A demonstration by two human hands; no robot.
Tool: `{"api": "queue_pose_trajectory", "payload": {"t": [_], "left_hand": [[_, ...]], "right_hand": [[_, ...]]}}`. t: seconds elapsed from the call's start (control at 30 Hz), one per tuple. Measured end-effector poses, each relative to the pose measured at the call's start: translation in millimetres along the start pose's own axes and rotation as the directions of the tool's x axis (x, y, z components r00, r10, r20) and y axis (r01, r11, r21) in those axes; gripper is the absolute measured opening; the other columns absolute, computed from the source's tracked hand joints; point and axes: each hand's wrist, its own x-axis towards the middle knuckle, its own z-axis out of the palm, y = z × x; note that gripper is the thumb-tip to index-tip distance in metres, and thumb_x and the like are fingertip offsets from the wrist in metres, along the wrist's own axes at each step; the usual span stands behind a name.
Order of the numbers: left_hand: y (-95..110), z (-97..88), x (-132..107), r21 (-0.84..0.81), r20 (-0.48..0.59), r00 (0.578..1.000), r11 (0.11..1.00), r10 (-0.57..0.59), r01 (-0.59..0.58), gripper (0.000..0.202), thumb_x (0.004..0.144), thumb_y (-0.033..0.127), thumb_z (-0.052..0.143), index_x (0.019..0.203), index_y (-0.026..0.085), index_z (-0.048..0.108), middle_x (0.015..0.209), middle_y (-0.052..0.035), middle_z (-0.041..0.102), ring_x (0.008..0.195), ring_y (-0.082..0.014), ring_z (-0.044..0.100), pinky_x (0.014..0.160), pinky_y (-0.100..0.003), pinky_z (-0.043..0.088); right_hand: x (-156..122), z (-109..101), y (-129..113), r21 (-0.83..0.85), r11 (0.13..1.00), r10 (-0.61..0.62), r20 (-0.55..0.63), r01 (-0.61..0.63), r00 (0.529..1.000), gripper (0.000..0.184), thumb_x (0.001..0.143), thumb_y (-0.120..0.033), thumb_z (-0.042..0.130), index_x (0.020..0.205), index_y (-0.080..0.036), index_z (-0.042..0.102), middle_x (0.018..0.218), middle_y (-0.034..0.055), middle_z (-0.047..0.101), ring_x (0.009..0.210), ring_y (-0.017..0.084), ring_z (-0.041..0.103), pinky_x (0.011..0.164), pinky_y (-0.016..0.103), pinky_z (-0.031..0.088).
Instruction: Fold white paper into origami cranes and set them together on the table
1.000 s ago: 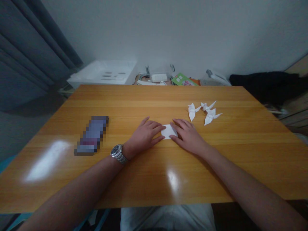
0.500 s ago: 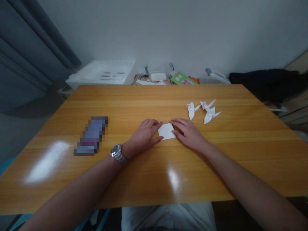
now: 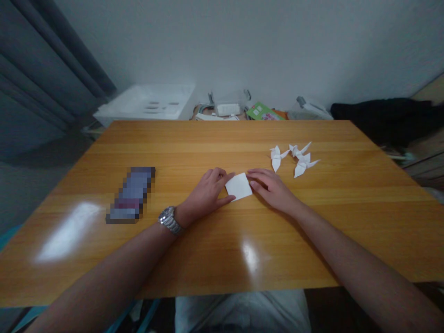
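Right between my left grip (image 3: 207, 190) and right grip (image 3: 273, 189), the white paper (image 3: 239, 186) lies flat on the tabletop (image 3: 215, 249), no clear long axis. My left touches it, thumb and forefinger spread wide; my right, loosely parted, is by its right edge, contact unclear.

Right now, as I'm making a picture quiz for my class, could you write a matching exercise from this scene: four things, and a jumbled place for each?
Things:
1. Paper birds
2. Watch
3. Booklet
4. Blank paper

Places:
A. Between the left hand and the right hand
B. Past the far edge of the table
C. On the table, beyond the right hand
D. On the left wrist

Pairs: 1-C, 2-D, 3-B, 4-A
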Motion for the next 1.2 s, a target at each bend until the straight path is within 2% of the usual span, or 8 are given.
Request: {"api": "queue_pose_trajectory", "payload": {"t": [0.17,0.33,0.57,0.77,0.87,0.93,1.03,1.2], "left_hand": [[1.1,-1.4,0.6,-0.028,-0.008,1.000,1.000,-0.007,0.007,0.058,0.092,0.042,0.070,0.140,0.017,0.051,0.126,-0.0135,0.052,0.116,-0.0291,0.051,0.105,-0.046,0.047],[3.6,-4.7,1.6,-0.057,-0.015,1.000,0.998,0.009,-0.010,0.043,0.092,0.039,0.071,0.126,0.018,0.055,0.123,-0.0109,0.058,0.116,-0.0282,0.053,0.103,-0.044,0.046],[1.8,-4.9,2.3,-0.087,-0.024,1.000,0.996,0.000,-0.003,0.035,0.092,0.044,0.070,0.113,0.019,0.055,0.110,-0.0083,0.064,0.106,-0.0268,0.059,0.098,-0.043,0.047],[5.0,-21.6,0.8,-0.220,-0.042,0.999,0.975,0.027,-0.036,0.044,0.095,0.063,0.055,0.102,0.019,0.060,0.101,-0.0088,0.067,0.098,-0.0253,0.060,0.094,-0.043,0.047],[4.2,-28.6,-1.0,-0.253,-0.046,0.998,0.966,0.044,-0.055,0.048,0.101,0.062,0.041,0.096,0.019,0.062,0.093,-0.0072,0.067,0.093,-0.0239,0.060,0.102,-0.047,0.043],[2.2,-29.8,-1.2,-0.241,-0.040,0.998,0.969,0.048,-0.056,0.047,0.105,0.056,0.034,0.094,0.019,0.062,0.089,-0.0064,0.066,0.090,-0.0228,0.060,0.106,-0.048,0.041],[-1.9,-27.1,-0.1,-0.170,-0.008,0.999,0.984,0.053,-0.053,0.044,0.107,0.046,0.031,0.093,0.018,0.062,0.087,-0.0065,0.066,0.087,-0.0218,0.060,0.102,-0.045,0.043],[-6.8,-17.6,1.3,-0.019,-0.011,0.998,0.997,0.070,-0.070,0.033,0.102,0.048,0.052,0.087,0.020,0.061,0.081,-0.0037,0.064,0.082,-0.0208,0.059,0.091,-0.039,0.045]], "right_hand": [[0.5,0.6,2.9,0.049,0.999,-0.002,-0.019,0.003,1.000,0.031,0.103,-0.032,0.048,0.124,-0.021,0.070,0.132,0.0113,0.068,0.125,0.027,0.061,0.111,0.050,0.045],[-0.3,-3.0,-2.6,0.037,0.999,-0.006,-0.020,0.007,1.000,0.034,0.104,-0.031,0.047,0.130,-0.026,0.068,0.130,0.0086,0.069,0.125,0.026,0.061,0.110,0.050,0.046],[-2.9,-0.6,0.8,-0.094,0.993,-0.065,0.014,0.066,0.998,0.029,0.101,-0.028,0.054,0.119,-0.029,0.076,0.136,0.0094,0.064,0.127,0.028,0.059,0.109,0.052,0.046],[-4.3,-1.9,3.3,-0.082,0.993,-0.082,0.021,0.084,0.996,0.028,0.098,-0.028,0.060,0.121,-0.028,0.076,0.138,0.0106,0.063,0.126,0.028,0.060,0.107,0.052,0.047],[-4.1,-2.9,3.6,-0.083,0.992,-0.089,0.030,0.091,0.996,0.028,0.096,-0.026,0.062,0.121,-0.026,0.076,0.138,0.0115,0.064,0.126,0.028,0.060,0.107,0.052,0.047],[-3.9,-2.7,4.0,-0.083,0.993,-0.085,0.029,0.087,0.996,0.028,0.096,-0.026,0.063,0.121,-0.027,0.076,0.138,0.0109,0.064,0.126,0.028,0.060,0.106,0.052,0.048],[-3.6,-2.2,4.7,-0.082,0.993,-0.080,0.026,0.082,0.996,0.028,0.096,-0.027,0.062,0.121,-0.029,0.075,0.139,0.0096,0.064,0.126,0.028,0.060,0.106,0.052,0.048],[-3.3,-2.2,5.7,-0.091,0.992,-0.086,0.032,0.088,0.996,0.028,0.097,-0.028,0.062,0.121,-0.029,0.075,0.138,0.0092,0.064,0.126,0.028,0.060,0.107,0.053,0.048]]}}
